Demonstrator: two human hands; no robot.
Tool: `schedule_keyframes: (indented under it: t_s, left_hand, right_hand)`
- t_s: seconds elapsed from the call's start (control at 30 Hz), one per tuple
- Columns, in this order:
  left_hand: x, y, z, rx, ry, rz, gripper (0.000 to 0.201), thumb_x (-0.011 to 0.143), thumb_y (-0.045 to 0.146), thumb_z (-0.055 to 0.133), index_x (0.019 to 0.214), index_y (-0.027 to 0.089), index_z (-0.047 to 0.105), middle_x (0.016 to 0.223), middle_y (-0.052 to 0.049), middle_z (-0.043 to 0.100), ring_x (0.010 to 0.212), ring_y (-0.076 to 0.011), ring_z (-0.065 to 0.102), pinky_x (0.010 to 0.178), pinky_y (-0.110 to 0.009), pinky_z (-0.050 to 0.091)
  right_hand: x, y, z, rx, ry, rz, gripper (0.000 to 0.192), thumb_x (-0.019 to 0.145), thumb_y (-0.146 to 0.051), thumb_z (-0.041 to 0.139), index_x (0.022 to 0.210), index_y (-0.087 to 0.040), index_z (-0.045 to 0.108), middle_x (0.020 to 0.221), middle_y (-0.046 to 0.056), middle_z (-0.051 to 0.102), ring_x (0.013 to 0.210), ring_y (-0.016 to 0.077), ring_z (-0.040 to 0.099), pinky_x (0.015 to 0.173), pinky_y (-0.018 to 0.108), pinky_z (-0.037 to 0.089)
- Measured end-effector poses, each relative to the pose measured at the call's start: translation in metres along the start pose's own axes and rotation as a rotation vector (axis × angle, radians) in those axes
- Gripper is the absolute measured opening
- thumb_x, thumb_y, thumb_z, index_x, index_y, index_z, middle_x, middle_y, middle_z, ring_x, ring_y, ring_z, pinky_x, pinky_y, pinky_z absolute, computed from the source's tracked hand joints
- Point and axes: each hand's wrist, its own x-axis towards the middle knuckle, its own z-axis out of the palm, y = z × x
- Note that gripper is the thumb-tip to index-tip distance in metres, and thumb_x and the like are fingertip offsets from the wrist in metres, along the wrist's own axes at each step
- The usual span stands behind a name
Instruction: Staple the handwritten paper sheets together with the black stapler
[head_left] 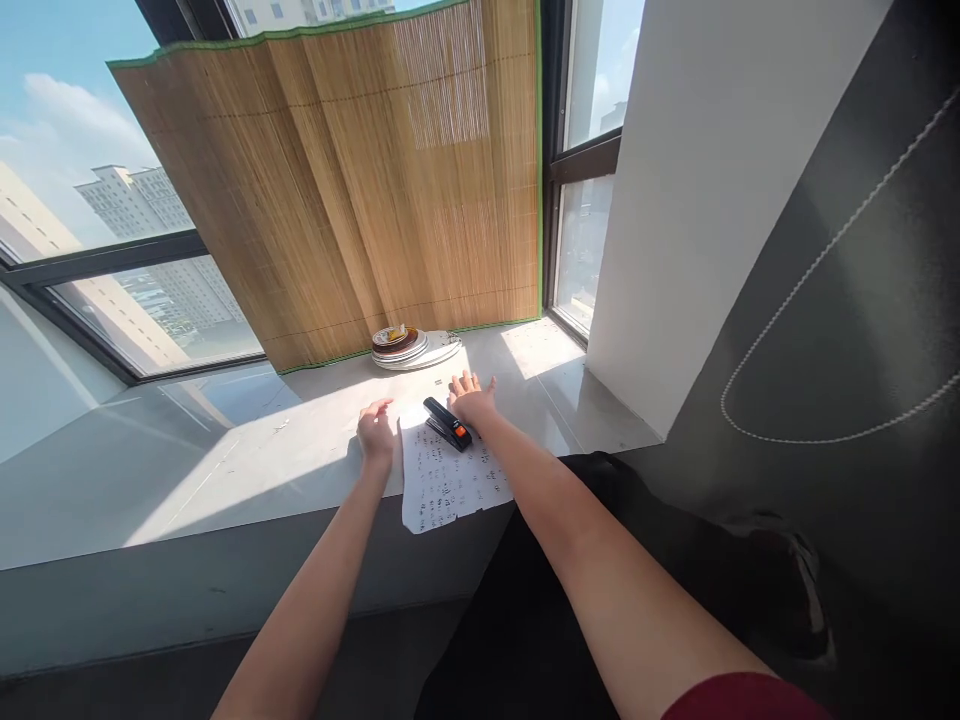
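A sheet of paper (450, 480) covered in small dark print is being kept flat on a pale grey window ledge (247, 450), its near edge hanging just over the front of the ledge; a black stapler (448, 423) with an orange mark at its near end is lying on the upper part of the sheet, angled from upper left to lower right. The left hand (376, 430) is being rested at the sheet's left edge, fingers loosely bent and closed on nothing; whether it is pressing the paper cannot be told. The right hand (472, 398) is being laid palm down just beside the stapler's far right side, fingers spread open and holding nothing; whether it is touching the stapler cannot be told. Both bare forearms are being stretched forward from the bottom of the view; a dark red sleeve (742, 695) is showing at the lower right. Behind the hands, a stack of plates (416, 348) is sitting on the ledge, well apart from the paper, with something small on top that is too small to name. A bamboo blind (360, 180) with green edging is being leaned against the window (90, 200) behind the plates; sunlight is being cast across the ledge.
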Motion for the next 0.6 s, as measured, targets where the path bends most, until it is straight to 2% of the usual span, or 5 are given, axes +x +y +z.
schedule_keyframes:
  t_s: [0.1, 0.23, 0.43, 0.5, 0.6]
  left_hand:
    - [-0.004, 0.009, 0.011, 0.153, -0.21, 0.256, 0.04, 0.089, 0.009, 0.047, 0.107, 0.023, 0.08, 0.128, -0.012, 0.074, 0.128, -0.03, 0.069, 0.118, -0.047, 0.055]
    - [-0.014, 0.013, 0.023, 0.358, -0.375, 0.481, 0.045, 0.095, 0.01, 0.047, 0.121, 0.022, 0.081, 0.138, -0.014, 0.071, 0.136, -0.0326, 0.065, 0.121, -0.051, 0.053]
    - [-0.019, 0.017, 0.028, 0.489, -0.744, 0.638, 0.059, 0.115, 0.033, 0.034, 0.17, 0.023, 0.051, 0.173, -0.011, 0.052, 0.164, -0.0318, 0.042, 0.136, -0.057, 0.034]
    - [-0.018, 0.018, 0.029, 0.559, -0.833, 0.61, 0.059, 0.116, 0.039, 0.032, 0.171, 0.028, 0.051, 0.176, -0.008, 0.049, 0.167, -0.0327, 0.037, 0.137, -0.061, 0.028]
    - [-0.017, 0.019, 0.029, 0.641, -0.848, 0.571, 0.058, 0.115, 0.041, 0.036, 0.169, 0.03, 0.055, 0.176, -0.007, 0.05, 0.168, -0.0339, 0.037, 0.137, -0.063, 0.027]
  right_hand:
    - [-0.003, 0.036, -0.019, -0.03, -0.083, 0.107, 0.07, 0.117, -0.043, 0.03, 0.183, -0.023, 0.017, 0.189, 0.013, 0.008, 0.176, 0.0367, 0.006, 0.134, 0.077, -0.006]
    - [-0.007, 0.074, -0.038, -0.051, -0.118, 0.125, 0.071, 0.116, -0.043, 0.025, 0.183, -0.021, 0.018, 0.189, 0.013, 0.007, 0.176, 0.0396, 0.002, 0.133, 0.079, -0.006]
    - [-0.003, 0.058, -0.031, -0.082, -0.017, -0.009, 0.063, 0.117, -0.034, 0.03, 0.177, -0.018, 0.038, 0.188, 0.016, 0.021, 0.176, 0.0376, 0.005, 0.134, 0.079, 0.003]
    - [-0.002, 0.045, -0.027, -0.052, 0.049, -0.158, 0.054, 0.115, -0.029, 0.045, 0.165, -0.015, 0.056, 0.181, 0.019, 0.038, 0.174, 0.0376, 0.018, 0.137, 0.069, 0.017]
    - [-0.005, 0.038, -0.025, 0.003, 0.084, -0.296, 0.031, 0.106, -0.023, 0.065, 0.132, -0.019, 0.081, 0.158, 0.014, 0.068, 0.16, 0.0285, 0.047, 0.128, 0.036, 0.043]
